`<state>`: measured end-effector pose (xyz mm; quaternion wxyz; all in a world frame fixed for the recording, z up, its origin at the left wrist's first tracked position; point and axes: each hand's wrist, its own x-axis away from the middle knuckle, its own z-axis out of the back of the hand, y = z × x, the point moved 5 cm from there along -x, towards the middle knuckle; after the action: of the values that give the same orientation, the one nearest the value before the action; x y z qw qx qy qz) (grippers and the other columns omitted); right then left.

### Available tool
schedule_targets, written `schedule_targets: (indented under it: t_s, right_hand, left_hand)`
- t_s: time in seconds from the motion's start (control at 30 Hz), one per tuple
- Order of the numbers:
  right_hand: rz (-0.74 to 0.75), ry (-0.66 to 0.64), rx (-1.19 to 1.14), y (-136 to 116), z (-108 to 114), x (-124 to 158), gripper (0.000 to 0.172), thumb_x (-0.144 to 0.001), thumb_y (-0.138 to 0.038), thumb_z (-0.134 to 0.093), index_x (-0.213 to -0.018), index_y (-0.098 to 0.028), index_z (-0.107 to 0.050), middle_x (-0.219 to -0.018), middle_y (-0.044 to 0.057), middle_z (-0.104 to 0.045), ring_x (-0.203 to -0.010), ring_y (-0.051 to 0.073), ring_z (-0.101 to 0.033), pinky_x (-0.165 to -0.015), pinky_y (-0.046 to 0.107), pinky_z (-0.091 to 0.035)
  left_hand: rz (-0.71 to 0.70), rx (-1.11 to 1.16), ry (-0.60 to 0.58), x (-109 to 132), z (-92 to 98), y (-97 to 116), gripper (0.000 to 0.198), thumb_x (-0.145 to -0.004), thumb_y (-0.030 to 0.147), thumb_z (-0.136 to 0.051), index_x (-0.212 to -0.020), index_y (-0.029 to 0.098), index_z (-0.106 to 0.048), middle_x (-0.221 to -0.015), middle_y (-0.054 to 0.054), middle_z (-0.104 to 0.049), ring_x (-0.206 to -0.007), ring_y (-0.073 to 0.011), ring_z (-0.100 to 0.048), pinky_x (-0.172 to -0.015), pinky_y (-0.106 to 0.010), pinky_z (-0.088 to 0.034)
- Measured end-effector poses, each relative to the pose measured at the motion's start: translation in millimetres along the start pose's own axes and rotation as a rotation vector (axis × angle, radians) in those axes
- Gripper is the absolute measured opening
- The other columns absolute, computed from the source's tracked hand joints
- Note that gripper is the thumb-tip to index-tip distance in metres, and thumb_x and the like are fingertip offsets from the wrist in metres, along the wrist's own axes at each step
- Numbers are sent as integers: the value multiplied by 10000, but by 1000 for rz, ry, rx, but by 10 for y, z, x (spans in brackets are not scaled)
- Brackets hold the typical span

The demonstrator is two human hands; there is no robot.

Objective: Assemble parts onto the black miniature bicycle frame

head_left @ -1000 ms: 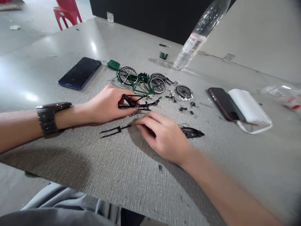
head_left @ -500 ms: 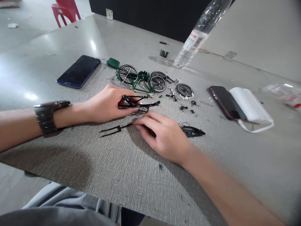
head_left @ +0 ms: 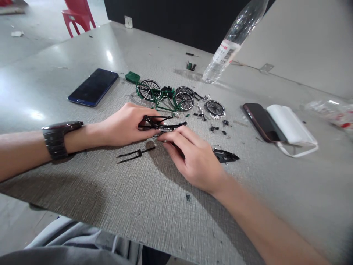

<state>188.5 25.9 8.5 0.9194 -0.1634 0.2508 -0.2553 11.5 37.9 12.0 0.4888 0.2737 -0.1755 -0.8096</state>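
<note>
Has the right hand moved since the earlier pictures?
Yes. The right hand has shifted slightly away from the black miniature bicycle fork, toward the black miniature bicycle frame in the left hand.

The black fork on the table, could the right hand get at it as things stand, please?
Probably yes: the black fork lies uncovered on the table, and no object shows between it and the right hand, which is close by, at the black frame held in the left hand.

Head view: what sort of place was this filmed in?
Probably an indoor room with a table serving as a makeshift workbench: a green miniature bicycle lies on the textured gray tabletop near a smartphone; a red chair stands beyond.
</note>
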Motion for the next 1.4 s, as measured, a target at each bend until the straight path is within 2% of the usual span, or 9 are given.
schedule_targets:
  t_s: [0.43, 0.63, 0.9, 1.13, 1.4]
  right_hand:
    - [9, -26, 5, 14, -15, 12, 259, -1071, -229, -483, -1155, -137, -710, -1074, 102, -686, -944, 197, -690, -841, 338, -555]
    - [60, -102, 82, 6, -60, 23, 267, -1060, -187, -484, -1163, -132, -724, -1036, 97, -697, -889, 195, -680, -784, 335, -536]
    - [89, -194, 99, -68, -82, 7, 360, -1093, -336, -448, -1143, -150, -753, -938, 79, -690, -797, 165, -651, -704, 296, -486]
    - [76, -168, 114, -33, -62, 14, 368, -1090, -349, -452, -1106, -168, -773, -901, 66, -681, -739, 152, -623, -664, 286, -454]
    - [101, -179, 93, -44, -71, 15, 356, -1085, -330, -463, -1108, -143, -765, -918, 75, -697, -789, 165, -652, -699, 292, -483]
  left_hand:
    - [-31, -24, 28, 11, -6, -14, 267, -930, 393, -654, -1034, 171, -760, -927, -39, -788, -821, -176, -725, -771, -262, -534]
    - [4, 1, 35, 5, 2, -29, 282, -927, 410, -664, -1041, 172, -764, -952, -36, -795, -852, -190, -732, -803, -277, -546]
    - [45, -2, 28, 1, 2, -38, 307, -914, 427, -674, -1058, 174, -770, -1005, -43, -807, -906, -210, -746, -832, -301, -557]
    - [46, -2, 20, -2, 0, -39, 315, -914, 439, -665, -1055, 178, -772, -994, -42, -807, -897, -213, -748, -834, -309, -561]
    - [24, -6, 33, 6, -7, -48, 292, -913, 403, -680, -1067, 173, -772, -968, -43, -803, -870, -205, -744, -821, -300, -555]
